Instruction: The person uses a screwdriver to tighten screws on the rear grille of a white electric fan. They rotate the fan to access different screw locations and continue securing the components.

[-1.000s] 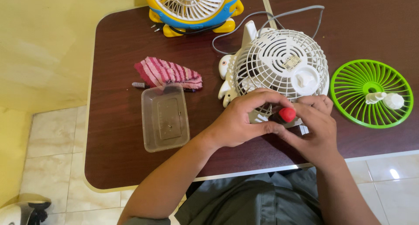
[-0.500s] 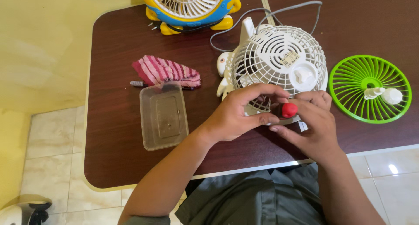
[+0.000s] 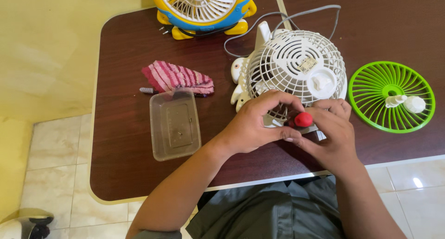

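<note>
Tabletop (image 3: 139,174): dark brown, white fan (image 3: 296,67) lying on it
Left hand (image 3: 252,125): fingers pinching red-handled screwdriver (image 3: 303,120)
Right hand (image 3: 331,132): fingers wrapped round it too

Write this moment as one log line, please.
left hand: steadies white fan | right hand: grips red-handled tool at fan's rim | beside: green grille, clear tub

Bright, soft daylight. The picture is sharp. The brown tabletop (image 3: 125,141) shines a little, and the floor tile (image 3: 419,181) beside it glares.
</note>
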